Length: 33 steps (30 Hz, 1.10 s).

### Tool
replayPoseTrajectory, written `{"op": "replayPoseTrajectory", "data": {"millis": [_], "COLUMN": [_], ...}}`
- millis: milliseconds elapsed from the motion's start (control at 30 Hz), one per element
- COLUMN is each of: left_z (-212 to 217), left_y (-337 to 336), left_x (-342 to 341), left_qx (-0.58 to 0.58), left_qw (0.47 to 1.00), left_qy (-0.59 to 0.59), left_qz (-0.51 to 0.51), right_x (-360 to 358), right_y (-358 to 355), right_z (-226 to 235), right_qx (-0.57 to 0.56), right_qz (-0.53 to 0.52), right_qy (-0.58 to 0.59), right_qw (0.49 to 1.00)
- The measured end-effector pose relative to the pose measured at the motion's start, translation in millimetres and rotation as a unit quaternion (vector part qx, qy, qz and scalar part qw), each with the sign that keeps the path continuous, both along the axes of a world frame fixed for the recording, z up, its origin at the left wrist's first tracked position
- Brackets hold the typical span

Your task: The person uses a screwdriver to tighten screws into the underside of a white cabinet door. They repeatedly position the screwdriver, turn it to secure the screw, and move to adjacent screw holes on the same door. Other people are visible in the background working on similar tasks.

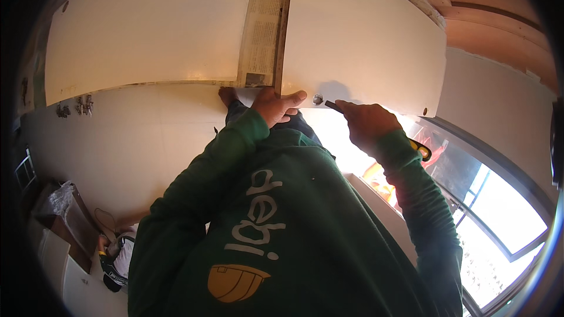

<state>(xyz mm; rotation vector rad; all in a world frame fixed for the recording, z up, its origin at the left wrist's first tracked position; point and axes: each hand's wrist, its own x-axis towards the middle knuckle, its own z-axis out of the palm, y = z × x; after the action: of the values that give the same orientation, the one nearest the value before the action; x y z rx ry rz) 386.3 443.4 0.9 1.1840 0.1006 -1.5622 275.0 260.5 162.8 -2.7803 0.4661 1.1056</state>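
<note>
A white cabinet-door-like panel (pixel 364 41) lies before me, with a small round cup-like hole (pixel 318 99) near its near edge. My left hand (pixel 276 107) is closed at the panel's near left corner, thumb pointing right toward the hole and fingers curled under. My right hand (pixel 371 122) is closed round a long hand tool (pixel 422 150) with a yellow-and-black handle end. The tool's dark flat tip (pixel 333 106) points left, just beside the hole. My grip hides its middle, so its exact kind does not show.
A second white panel (pixel 147 29) lies to the left, with a newspaper-covered strip (pixel 261 35) between the two. Several small metal hinges (pixel 85 105) sit on the floor at the left. A bright glass window or door (pixel 499 211) is at the right; a brown box (pixel 70 217) stands lower left.
</note>
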Motion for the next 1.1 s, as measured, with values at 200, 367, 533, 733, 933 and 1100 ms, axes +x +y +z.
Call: {"op": "replayPoseTrajectory", "data": {"millis": [200, 367, 533, 733, 933, 1100], "left_z": [-7, -5, 0, 1, 5, 3], "left_y": [0, 1, 1, 1, 0, 0], "left_x": [-5, 2, 4, 8, 9, 6], "left_qx": [0.001, -0.012, -0.013, -0.006, -0.002, -0.009], "left_qw": [0.999, 1.000, 0.999, 0.999, 1.000, 0.999], "left_qy": [0.029, 0.017, 0.031, 0.032, 0.027, 0.029], "left_qz": [0.028, 0.009, 0.018, -0.001, -0.005, 0.012], "right_x": [-43, -40, -41, -42, -40, -26], "right_y": [13, 42, 48, 55, 56, 56], "right_z": [-27, -31, -40, -47, -50, -45], "right_qx": [0.056, 0.108, 0.109, 0.091, 0.097, 0.069], "right_qz": [-0.088, -0.210, -0.222, -0.254, -0.271, -0.278], "right_qy": [-0.083, -0.124, -0.172, -0.162, -0.153, -0.077], "right_qw": [0.991, 0.964, 0.954, 0.949, 0.945, 0.955]}}
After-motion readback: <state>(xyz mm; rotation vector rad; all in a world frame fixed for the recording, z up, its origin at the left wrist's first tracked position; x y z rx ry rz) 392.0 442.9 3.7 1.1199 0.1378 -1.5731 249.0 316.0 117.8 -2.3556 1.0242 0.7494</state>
